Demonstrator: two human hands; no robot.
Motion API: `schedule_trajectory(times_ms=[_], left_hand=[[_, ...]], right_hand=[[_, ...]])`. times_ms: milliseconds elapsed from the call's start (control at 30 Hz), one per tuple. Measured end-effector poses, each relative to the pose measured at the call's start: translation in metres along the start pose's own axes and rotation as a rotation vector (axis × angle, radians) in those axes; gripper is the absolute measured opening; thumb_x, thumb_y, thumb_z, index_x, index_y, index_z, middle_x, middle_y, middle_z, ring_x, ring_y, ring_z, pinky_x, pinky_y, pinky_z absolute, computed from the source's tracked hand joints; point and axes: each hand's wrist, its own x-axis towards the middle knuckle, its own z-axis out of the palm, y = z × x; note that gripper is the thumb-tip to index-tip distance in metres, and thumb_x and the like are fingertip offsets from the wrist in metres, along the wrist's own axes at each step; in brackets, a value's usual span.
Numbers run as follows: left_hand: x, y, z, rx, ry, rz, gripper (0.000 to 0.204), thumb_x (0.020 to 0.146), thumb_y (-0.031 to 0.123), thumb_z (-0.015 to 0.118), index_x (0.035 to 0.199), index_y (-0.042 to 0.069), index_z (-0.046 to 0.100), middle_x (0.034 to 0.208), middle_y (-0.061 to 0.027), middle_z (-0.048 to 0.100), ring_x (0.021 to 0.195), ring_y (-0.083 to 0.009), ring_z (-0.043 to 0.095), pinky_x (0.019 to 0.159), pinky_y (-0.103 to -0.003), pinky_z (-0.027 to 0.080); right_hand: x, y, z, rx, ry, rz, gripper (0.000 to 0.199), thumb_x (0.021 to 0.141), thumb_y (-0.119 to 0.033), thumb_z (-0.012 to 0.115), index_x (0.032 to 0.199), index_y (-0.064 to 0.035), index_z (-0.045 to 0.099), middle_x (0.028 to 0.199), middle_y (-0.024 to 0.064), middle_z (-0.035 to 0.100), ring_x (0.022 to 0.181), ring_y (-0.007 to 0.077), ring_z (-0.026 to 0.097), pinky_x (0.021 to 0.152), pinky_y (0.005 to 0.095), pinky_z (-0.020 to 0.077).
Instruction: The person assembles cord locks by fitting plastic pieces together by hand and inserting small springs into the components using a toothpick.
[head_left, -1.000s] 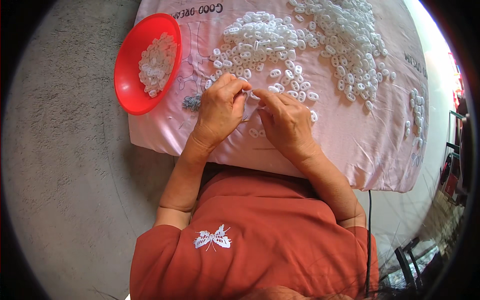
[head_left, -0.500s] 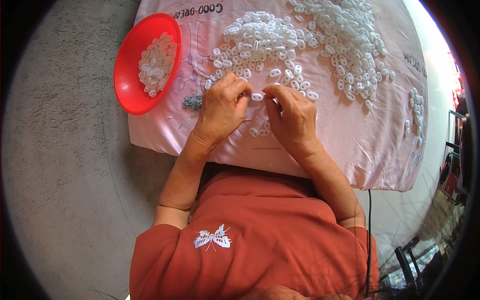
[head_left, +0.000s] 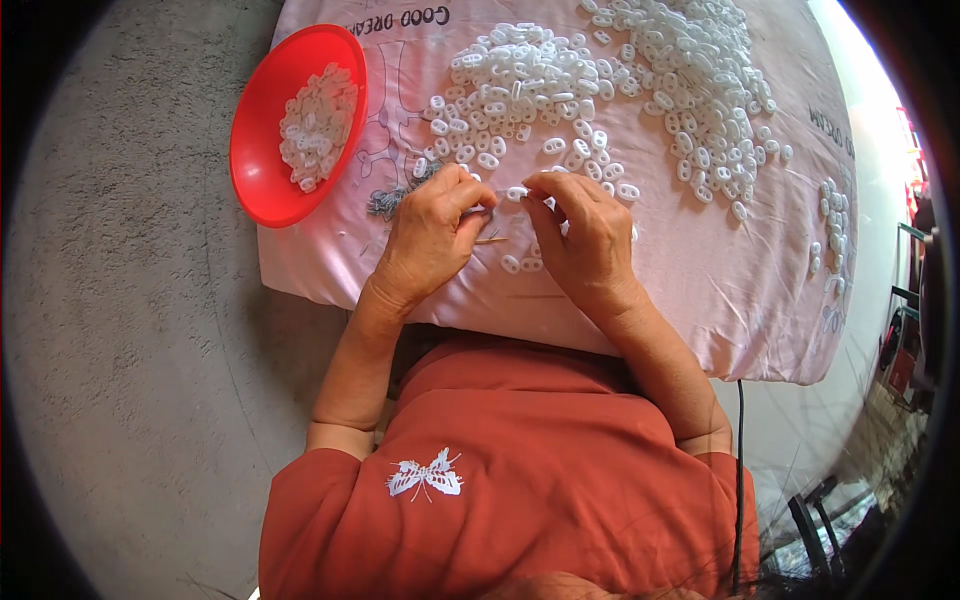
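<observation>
At the right fingertips is a small white oval two-holed plastic piece (head_left: 516, 194), pinched by my right hand (head_left: 583, 228). My left hand (head_left: 432, 232) is just left of it, its thumb and forefinger brought together. What those fingers hold, if anything, is too small to make out. A thin wooden stick (head_left: 492, 240) pokes out beside the left thumb; whether it is held or lies on the cloth cannot be told. A tangle of grey strings (head_left: 383, 204) rests against the left hand's far side. A few white pieces (head_left: 511, 264) lie between my wrists.
A red bowl (head_left: 262, 168) part-filled with white pieces stands at the table's left edge. Two large heaps, a middle heap (head_left: 525, 75) and a right heap (head_left: 700, 90), cover the far side. Several pieces (head_left: 835, 215) lie along the right edge. Pink printed cloth (head_left: 700, 290) covers the table.
My left hand has drawn back slightly to the left, away from the white piece, widening the gap between the hands. More grey string shows behind it. The right hand stays nearly still.
</observation>
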Motion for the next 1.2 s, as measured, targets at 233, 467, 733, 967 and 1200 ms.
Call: schedule_trajectory(times_ms=[233,467,733,967,1200], left_hand=[[0.000,0.005,-0.005,0.035,-0.040,-0.023,0.009,0.083,-0.001,0.067,0.090,0.001,0.062,0.089,-0.0124,0.060,0.079,-0.0316,0.064,0.070,-0.040,0.051],[-0.004,0.014,-0.006,-0.283,-0.049,-0.246,0.003,0.094,-0.001,0.063,0.097,0.000,0.062,0.088,-0.0004,0.060,0.079,-0.0057,0.055,0.071,-0.023,0.047],[-0.007,0.017,0.003,-0.358,-0.021,-0.236,0.004,0.092,0.000,0.061,0.097,-0.001,0.062,0.086,-0.0090,0.062,0.076,-0.0162,0.062,0.069,-0.030,0.050],[-0.010,0.019,0.007,-0.417,-0.016,-0.272,0.006,0.095,0.000,0.057,0.100,-0.001,0.060,0.086,-0.0115,0.063,0.077,-0.0192,0.063,0.070,-0.032,0.051],[-0.012,0.023,0.006,-0.378,0.008,-0.257,0.005,0.095,0.001,0.058,0.099,-0.001,0.059,0.085,-0.0132,0.063,0.074,-0.0210,0.062,0.068,-0.034,0.050]], right_hand=[[-0.001,0.003,0.003,0.020,0.008,-0.043,0.013,0.085,-0.001,0.071,0.097,-0.0029,0.067,0.089,0.0108,0.072,0.072,0.0242,0.071,0.060,0.0320,0.0544],[-0.004,-0.006,0.004,0.273,-0.099,0.170,0.016,0.086,-0.002,0.072,0.100,-0.0025,0.065,0.086,0.0093,0.074,0.070,0.0182,0.073,0.062,0.0290,0.0560],[-0.004,-0.006,0.004,0.366,-0.111,0.230,0.022,0.084,0.002,0.075,0.102,-0.0019,0.064,0.086,0.0084,0.075,0.077,0.0134,0.074,0.066,0.0263,0.0580],[-0.005,-0.007,0.004,0.375,-0.113,0.252,0.024,0.084,0.004,0.073,0.105,-0.0021,0.063,0.087,0.0092,0.075,0.078,0.0142,0.074,0.067,0.0264,0.0581],[-0.006,-0.004,0.005,0.583,-0.163,0.401,0.028,0.087,0.006,0.070,0.112,-0.0017,0.060,0.093,0.0083,0.075,0.084,0.0099,0.071,0.071,0.0238,0.0563]])
